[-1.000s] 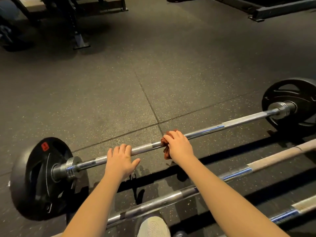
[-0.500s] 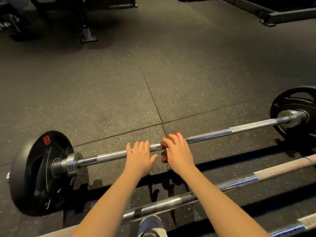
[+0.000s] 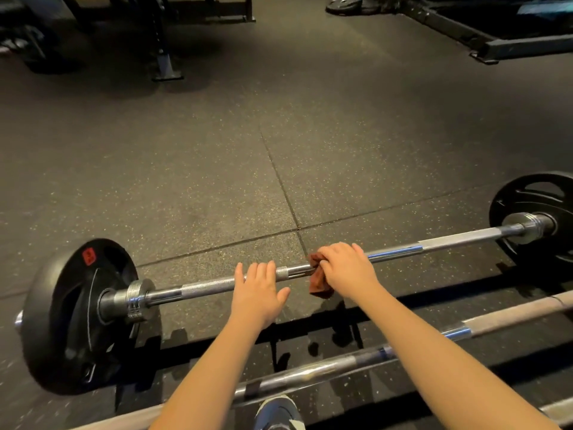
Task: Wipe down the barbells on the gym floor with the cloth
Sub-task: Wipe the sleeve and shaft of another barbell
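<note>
- One cloth, reddish-brown and bunched, is held against the shaft of the far barbell, about mid-shaft; a flap is left hanging below the bar.
- The right grip is clenched over cloth and bar together. The left grip is laid on the knurled stretch just beside it, fingers straight, nothing clasped.
- The far barbell is rested on the gym floor, with a left plate and a right plate, both black.
- Progress is judged as partway on this bar: the middle is being covered. How much of the shaft or sleeves is already clean cannot be told.
- A second barbell is laid nearer the person and touched by neither grip; it is judged left to do.
- A pale strip at the lower right edge may be a third bar; too little is shown.
- A shoe is seen at the bottom edge, and a rack foot far back.
</note>
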